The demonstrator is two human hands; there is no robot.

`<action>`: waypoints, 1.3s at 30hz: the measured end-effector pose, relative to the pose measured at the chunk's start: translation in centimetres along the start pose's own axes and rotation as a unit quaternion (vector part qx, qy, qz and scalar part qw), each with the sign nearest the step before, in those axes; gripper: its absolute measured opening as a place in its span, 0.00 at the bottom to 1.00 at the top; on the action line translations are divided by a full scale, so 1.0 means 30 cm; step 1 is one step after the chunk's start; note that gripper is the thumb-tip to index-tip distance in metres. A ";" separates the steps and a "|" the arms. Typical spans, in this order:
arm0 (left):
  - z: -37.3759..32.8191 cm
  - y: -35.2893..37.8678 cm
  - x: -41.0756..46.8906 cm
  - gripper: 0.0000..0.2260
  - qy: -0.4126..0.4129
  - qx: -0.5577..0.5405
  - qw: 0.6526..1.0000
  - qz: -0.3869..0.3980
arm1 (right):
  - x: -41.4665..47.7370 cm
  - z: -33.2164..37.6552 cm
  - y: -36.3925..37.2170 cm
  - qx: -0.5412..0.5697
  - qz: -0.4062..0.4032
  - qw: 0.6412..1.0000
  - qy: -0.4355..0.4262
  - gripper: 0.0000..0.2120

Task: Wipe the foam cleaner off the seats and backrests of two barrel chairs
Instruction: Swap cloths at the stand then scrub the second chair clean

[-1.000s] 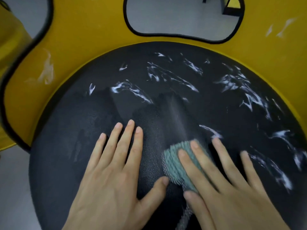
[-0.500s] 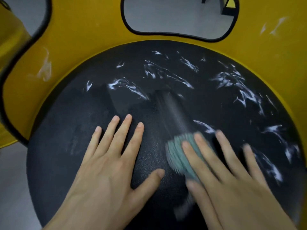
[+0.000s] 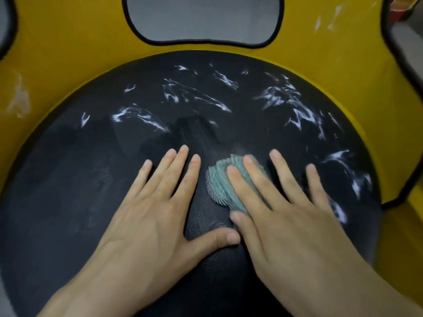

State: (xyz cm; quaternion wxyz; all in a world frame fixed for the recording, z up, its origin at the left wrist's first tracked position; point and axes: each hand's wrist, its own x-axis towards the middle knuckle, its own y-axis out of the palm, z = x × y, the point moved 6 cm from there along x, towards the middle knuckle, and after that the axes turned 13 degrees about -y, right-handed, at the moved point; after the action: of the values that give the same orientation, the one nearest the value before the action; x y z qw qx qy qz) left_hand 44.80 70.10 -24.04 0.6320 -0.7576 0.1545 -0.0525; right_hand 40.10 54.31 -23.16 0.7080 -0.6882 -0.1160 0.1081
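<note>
Since a moment ago my right hand [image 3: 286, 216] has slid the green cloth [image 3: 219, 181] slightly forward and closer to my left hand [image 3: 148, 213], thumbs now nearly touching. Both hands lie flat, fingers straight: right pressing the cloth onto the black seat [image 3: 68, 179], left resting bare beside it. White foam streaks [image 3: 295, 104] lie beyond my fingertips, below the yellow backrest [image 3: 80, 53]

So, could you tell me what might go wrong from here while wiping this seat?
The small cloth is pressed only by flat fingers of the right hand, so it may slip out. It could smear the foam streaks rather than lift them. The foam smear on the yellow backrest is easily overlooked.
</note>
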 end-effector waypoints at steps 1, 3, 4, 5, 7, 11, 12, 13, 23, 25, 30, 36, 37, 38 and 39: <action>-0.009 -0.004 0.002 0.52 0.000 -0.001 1.000 0.005 | -0.062 -0.001 0.011 -0.006 -0.005 1.000 -0.004 0.28; -0.028 -0.015 0.008 0.54 0.003 0.005 1.000 0.010 | -0.156 -0.007 0.027 -0.032 -0.010 0.999 -0.016 0.28; -0.041 -0.020 0.012 0.53 0.004 0.016 1.000 0.020 | -0.179 -0.011 0.032 -0.043 -0.013 0.999 -0.024 0.28; -0.054 -0.023 0.018 0.53 0.005 0.028 0.999 0.034 | -0.186 -0.015 0.035 -0.048 -0.019 0.998 -0.033 0.29; -0.066 -0.022 0.032 0.52 0.007 0.022 0.999 0.028 | -0.150 -0.020 0.021 -0.046 -0.042 0.997 -0.038 0.29; -0.046 -0.005 0.052 0.45 0.011 -0.023 1.000 -0.010 | 0.040 -0.062 0.001 -0.030 -0.046 0.998 0.005 0.28; -0.045 -0.008 0.055 0.43 0.010 -0.029 0.999 -0.021 | 0.083 -0.069 0.005 -0.030 -0.041 0.999 0.014 0.28; -0.046 -0.014 0.057 0.42 0.008 -0.030 0.999 -0.033 | 0.110 -0.073 0.012 -0.031 -0.037 0.999 0.018 0.28; -0.038 -0.023 0.037 0.37 -0.012 -0.006 0.993 -0.121 | -0.090 -0.063 0.038 -0.048 -0.050 0.998 -0.004 0.28; -0.037 -0.021 0.039 0.39 -0.008 -0.009 0.993 -0.121 | 0.018 -0.082 0.015 -0.041 -0.044 0.998 0.015 0.28; -0.038 -0.021 0.038 0.39 -0.005 -0.004 0.991 -0.134 | 0.071 -0.093 0.016 -0.049 -0.033 0.998 0.022 0.28; -0.036 -0.012 0.040 0.40 -0.005 -0.001 0.990 -0.143 | -0.159 -0.053 0.054 -0.113 -0.018 0.993 -0.009 0.28; -0.036 -0.012 0.041 0.40 -0.006 -0.003 0.990 -0.143 | -0.131 -0.058 0.043 -0.101 -0.024 0.995 -0.006 0.28; -0.035 -0.011 0.041 0.39 -0.006 -0.006 0.990 -0.144 | -0.085 -0.065 0.027 -0.087 -0.028 0.996 0.000 0.28; -0.034 -0.012 0.040 0.39 -0.006 -0.008 0.989 -0.144 | -0.026 -0.072 0.011 -0.072 -0.027 0.997 0.008 0.28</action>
State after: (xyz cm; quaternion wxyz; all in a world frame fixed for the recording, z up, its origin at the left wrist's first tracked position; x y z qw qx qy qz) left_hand 45.72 68.84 -23.63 0.6125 -0.7773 0.0405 -0.1378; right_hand 40.05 52.02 -23.56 0.6606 -0.7346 -0.1359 0.0747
